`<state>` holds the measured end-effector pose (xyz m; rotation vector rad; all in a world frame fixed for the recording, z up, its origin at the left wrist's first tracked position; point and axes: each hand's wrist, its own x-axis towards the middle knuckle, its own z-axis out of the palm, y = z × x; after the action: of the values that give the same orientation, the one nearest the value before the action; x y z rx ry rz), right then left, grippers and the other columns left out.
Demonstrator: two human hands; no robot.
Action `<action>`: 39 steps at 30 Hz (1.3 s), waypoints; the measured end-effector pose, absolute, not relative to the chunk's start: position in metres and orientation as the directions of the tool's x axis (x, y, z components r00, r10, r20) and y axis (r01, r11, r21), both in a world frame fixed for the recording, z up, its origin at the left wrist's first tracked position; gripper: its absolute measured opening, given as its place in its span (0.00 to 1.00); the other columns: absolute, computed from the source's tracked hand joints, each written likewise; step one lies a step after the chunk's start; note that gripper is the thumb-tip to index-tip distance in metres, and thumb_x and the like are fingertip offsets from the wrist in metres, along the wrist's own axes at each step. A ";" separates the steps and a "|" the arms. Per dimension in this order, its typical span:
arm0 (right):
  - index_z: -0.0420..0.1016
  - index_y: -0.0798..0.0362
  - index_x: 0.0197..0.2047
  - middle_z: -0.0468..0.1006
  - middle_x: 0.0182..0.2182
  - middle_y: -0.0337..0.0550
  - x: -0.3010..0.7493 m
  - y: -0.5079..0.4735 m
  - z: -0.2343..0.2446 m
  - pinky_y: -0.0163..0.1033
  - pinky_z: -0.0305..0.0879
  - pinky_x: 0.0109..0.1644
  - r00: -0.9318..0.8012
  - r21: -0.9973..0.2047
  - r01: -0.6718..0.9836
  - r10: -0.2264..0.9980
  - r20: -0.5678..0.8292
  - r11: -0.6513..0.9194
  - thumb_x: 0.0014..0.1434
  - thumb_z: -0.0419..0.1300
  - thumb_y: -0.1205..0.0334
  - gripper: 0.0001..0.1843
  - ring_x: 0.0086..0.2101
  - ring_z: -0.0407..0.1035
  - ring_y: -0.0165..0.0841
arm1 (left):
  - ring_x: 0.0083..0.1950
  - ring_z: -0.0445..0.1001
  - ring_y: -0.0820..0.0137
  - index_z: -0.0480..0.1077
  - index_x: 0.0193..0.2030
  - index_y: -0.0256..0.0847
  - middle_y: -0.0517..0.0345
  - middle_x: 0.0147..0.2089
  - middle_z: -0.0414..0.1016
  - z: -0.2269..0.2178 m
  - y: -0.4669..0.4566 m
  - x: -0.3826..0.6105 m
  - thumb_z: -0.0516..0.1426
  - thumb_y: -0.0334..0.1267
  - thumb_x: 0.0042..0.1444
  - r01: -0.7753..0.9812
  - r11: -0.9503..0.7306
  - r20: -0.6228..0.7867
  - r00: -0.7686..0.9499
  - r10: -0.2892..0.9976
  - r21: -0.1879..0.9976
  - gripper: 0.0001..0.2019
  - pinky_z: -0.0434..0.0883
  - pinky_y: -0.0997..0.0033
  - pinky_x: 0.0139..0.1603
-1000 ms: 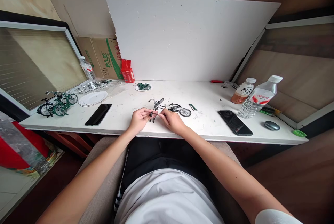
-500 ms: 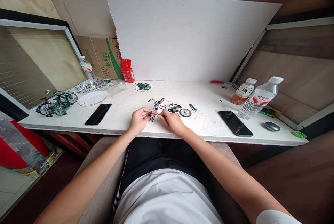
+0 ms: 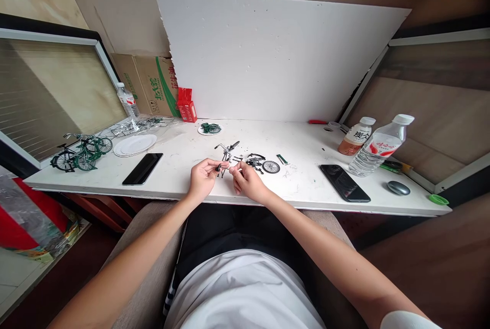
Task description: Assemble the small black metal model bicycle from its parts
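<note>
A partly built black model bicycle (image 3: 225, 154), with handlebar and front wheel showing, stands out from between my two hands. My left hand (image 3: 202, 180) is closed on its rear end, where a small black piece sticks out at the fingertips. Close beside it, my right hand (image 3: 248, 184) is closed in a pinch against the same end; whatever lies between its fingers is too small to make out. Just beyond my right hand lie a dark bicycle part (image 3: 255, 158), a loose spoked wheel (image 3: 271, 167) and a green strip (image 3: 282, 159).
Finished model bicycles (image 3: 82, 153) stand at the left end of the white table (image 3: 184, 150), near white plates (image 3: 135, 145) and a phone (image 3: 142, 169). Green parts (image 3: 211, 127) lie on a small plate. On the right are another phone (image 3: 344, 183), bottles (image 3: 383, 145) and a mouse (image 3: 398, 187).
The model bicycle has tilted slightly, its front wheel now turned more edge-on. My right fingers have drawn in closer to the left fingertips and curled more.
</note>
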<state>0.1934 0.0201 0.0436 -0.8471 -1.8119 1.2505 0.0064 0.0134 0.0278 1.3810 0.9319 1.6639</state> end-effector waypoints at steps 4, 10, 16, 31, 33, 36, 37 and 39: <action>0.62 0.47 0.41 0.74 0.26 0.37 0.199 0.023 0.043 0.39 0.62 0.34 -0.448 -0.820 0.267 0.818 0.359 0.506 0.76 0.49 0.41 0.19 0.26 0.68 0.35 | 0.52 0.86 0.52 0.76 0.40 0.37 0.38 0.48 0.86 0.031 0.013 0.006 0.72 0.46 0.55 -0.125 -0.425 0.416 -0.091 0.905 0.896 0.17 0.77 0.48 0.61; 0.72 0.50 0.47 0.81 0.31 0.45 0.207 0.029 0.041 0.38 0.56 0.35 -0.559 -0.406 0.574 0.702 0.441 0.711 0.79 0.45 0.52 0.18 0.29 0.72 0.37 | 0.52 0.86 0.53 0.75 0.40 0.37 0.39 0.47 0.86 0.031 0.013 0.006 0.73 0.44 0.54 -0.143 -0.401 0.393 -0.083 0.916 0.905 0.16 0.78 0.51 0.60; 0.79 0.51 0.49 0.87 0.38 0.47 0.209 0.029 0.044 0.37 0.61 0.39 -0.595 -0.382 0.559 0.677 0.433 0.736 0.79 0.48 0.54 0.19 0.33 0.78 0.38 | 0.52 0.86 0.53 0.74 0.39 0.39 0.40 0.45 0.87 0.027 0.010 0.007 0.70 0.41 0.56 -0.119 -0.407 0.398 -0.091 0.913 0.906 0.12 0.79 0.53 0.57; 0.75 0.51 0.49 0.84 0.37 0.47 0.208 0.020 0.049 0.37 0.65 0.41 -0.599 -0.495 0.525 0.714 0.364 0.692 0.80 0.45 0.54 0.19 0.34 0.76 0.36 | 0.50 0.86 0.52 0.74 0.38 0.39 0.39 0.46 0.86 0.028 0.008 0.009 0.71 0.44 0.54 -0.121 -0.393 0.379 -0.127 0.917 0.911 0.14 0.79 0.49 0.57; 0.73 0.51 0.50 0.83 0.36 0.47 0.210 0.020 0.048 0.37 0.64 0.40 -0.609 -0.488 0.535 0.715 0.343 0.689 0.80 0.45 0.54 0.18 0.34 0.75 0.36 | 0.50 0.86 0.52 0.75 0.38 0.38 0.39 0.47 0.86 0.030 0.008 0.008 0.72 0.45 0.52 -0.143 -0.381 0.365 -0.121 0.923 0.914 0.16 0.79 0.49 0.58; 0.71 0.50 0.49 0.82 0.36 0.45 0.213 0.023 0.046 0.37 0.63 0.40 -0.620 -0.497 0.523 0.709 0.335 0.692 0.80 0.44 0.53 0.17 0.33 0.74 0.36 | 0.50 0.86 0.53 0.75 0.39 0.37 0.38 0.48 0.86 0.032 0.009 0.006 0.74 0.45 0.50 -0.198 -0.343 0.325 -0.119 0.938 0.918 0.19 0.77 0.48 0.60; 0.70 0.50 0.48 0.81 0.35 0.44 0.215 0.025 0.046 0.38 0.63 0.40 -0.615 -0.508 0.517 0.712 0.338 0.689 0.80 0.44 0.52 0.17 0.32 0.73 0.36 | 0.50 0.86 0.53 0.75 0.40 0.37 0.38 0.48 0.86 0.032 0.009 0.005 0.75 0.44 0.49 -0.222 -0.328 0.308 -0.121 0.944 0.918 0.19 0.77 0.48 0.62; 0.69 0.49 0.46 0.79 0.35 0.43 0.217 0.029 0.045 0.38 0.64 0.40 -0.589 -0.546 0.506 0.730 0.347 0.668 0.80 0.43 0.51 0.18 0.32 0.72 0.36 | 0.50 0.86 0.55 0.75 0.41 0.37 0.39 0.49 0.86 0.032 0.010 0.003 0.76 0.43 0.47 -0.277 -0.293 0.268 -0.126 0.955 0.915 0.21 0.75 0.48 0.63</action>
<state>0.2172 0.0292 0.0453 -0.9530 -2.3282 0.5341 0.0032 0.0102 0.0317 1.1407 0.8934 1.6073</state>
